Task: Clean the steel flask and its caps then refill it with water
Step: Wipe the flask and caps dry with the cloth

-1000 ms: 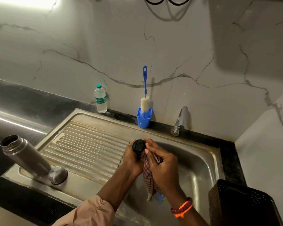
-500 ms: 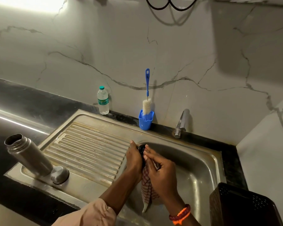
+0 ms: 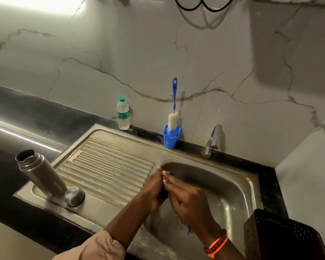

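Now closing both hands, left (image 3: 155, 186) and right (image 3: 188, 198), tighter around the small black flask cap (image 3: 169, 173) and checked cloth (image 3: 176, 215), nearly hiding both; still wiping.

The black cap (image 3: 167, 186) is almost wholly hidden between both hands, the cloth (image 3: 178, 215) beneath barely visible.

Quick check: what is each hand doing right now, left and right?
Left hand: curled round the black cap, mostly hidden.
Right hand: pressing the cloth against it.

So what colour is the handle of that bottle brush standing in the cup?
Blue, like its cup; the bottle brush shows best in the head view.
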